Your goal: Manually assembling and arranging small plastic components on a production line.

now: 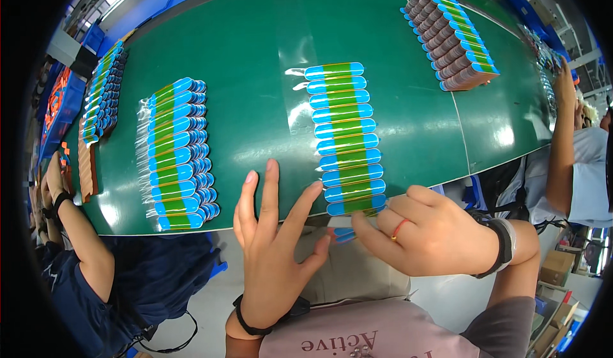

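A column of blue round-ended strips [345,128] with green middles, shaped like nail files, lies on the green table in front of me. Clear film sticks out at its left side. My left hand [271,249] is open, fingers spread over the table's near edge, with the index fingertip beside the column's lower left. At the nearest strip, my right hand [421,233] is closed, thumb and fingers pinched together by its right end; what they hold is hidden. Just below the table edge, near my right thumb, more blue pieces [345,235] show in part.
Left of the column stands a stacked batch of the same strips [175,160]; another stack [104,93] sits farther left near a blue bin [62,112]. A taller stack [450,38] stands far right. Co-workers' arms reach in at the left [86,236] and right [562,147].
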Tool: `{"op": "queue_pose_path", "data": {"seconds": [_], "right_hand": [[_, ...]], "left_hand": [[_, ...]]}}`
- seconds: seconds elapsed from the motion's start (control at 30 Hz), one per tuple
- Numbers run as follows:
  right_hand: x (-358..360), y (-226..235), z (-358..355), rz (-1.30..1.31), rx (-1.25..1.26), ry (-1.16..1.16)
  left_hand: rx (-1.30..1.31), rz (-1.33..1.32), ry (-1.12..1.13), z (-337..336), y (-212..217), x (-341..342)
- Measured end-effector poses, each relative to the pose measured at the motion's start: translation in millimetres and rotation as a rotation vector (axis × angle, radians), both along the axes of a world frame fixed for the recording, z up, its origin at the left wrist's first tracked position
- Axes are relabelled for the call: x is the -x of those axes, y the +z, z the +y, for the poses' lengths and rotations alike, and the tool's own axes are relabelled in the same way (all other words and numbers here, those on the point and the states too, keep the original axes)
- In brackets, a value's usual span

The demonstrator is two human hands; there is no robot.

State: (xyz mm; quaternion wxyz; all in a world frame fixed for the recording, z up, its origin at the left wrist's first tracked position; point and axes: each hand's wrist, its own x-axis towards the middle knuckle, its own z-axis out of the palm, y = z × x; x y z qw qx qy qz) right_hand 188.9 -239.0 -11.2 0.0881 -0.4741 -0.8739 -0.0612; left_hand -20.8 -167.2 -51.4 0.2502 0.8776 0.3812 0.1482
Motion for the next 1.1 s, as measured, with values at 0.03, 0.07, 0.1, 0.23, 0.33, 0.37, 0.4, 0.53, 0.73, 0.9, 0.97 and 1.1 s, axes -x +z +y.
{"op": "queue_pose_path", "data": {"seconds": [0.03,0.07,0.1,0.23,0.33,0.37,0.4,0.53,0.73,0.9,0.97,1.1], "right_hand": [[-3,1,-3,-0.006,0.007,-0.013],[-7,2,-6,-0.013,0.015,-0.028],[-9,7,-7,-0.009,0.015,-0.022],[-25,21,-10,0.011,0.128,-0.059],[-34,27,-10,0.177,0.14,-0.124],[-36,21,-8,0.355,0.079,-0.205],[-37,14,-7,0.523,0.019,-0.3],[-27,-4,18,0.806,0.129,-0.287],[-28,-24,31,0.602,0.134,-0.265],[-44,-35,27,0.624,0.119,-0.386],[-48,-35,23,0.693,0.159,-0.402],[-42,-32,24,0.708,0.147,-0.399]], "left_hand": [[0.0,-0.002,-0.002,0,1,0],[0.009,0.002,-0.006,0,2,-1],[0.016,0.012,-0.003,-1,4,1],[0.02,0.019,-0.02,2,-1,5],[0.017,0.024,-0.045,0,4,7],[0.015,0.038,-0.045,-1,8,8],[0.019,0.043,-0.059,1,7,6],[-0.026,0.057,-0.074,1,4,4],[-0.162,-0.05,-0.181,5,-2,26],[0.127,-0.275,-0.387,20,47,64],[0.268,-0.407,-0.245,37,67,79],[0.023,-0.563,-0.011,108,90,100]]}}
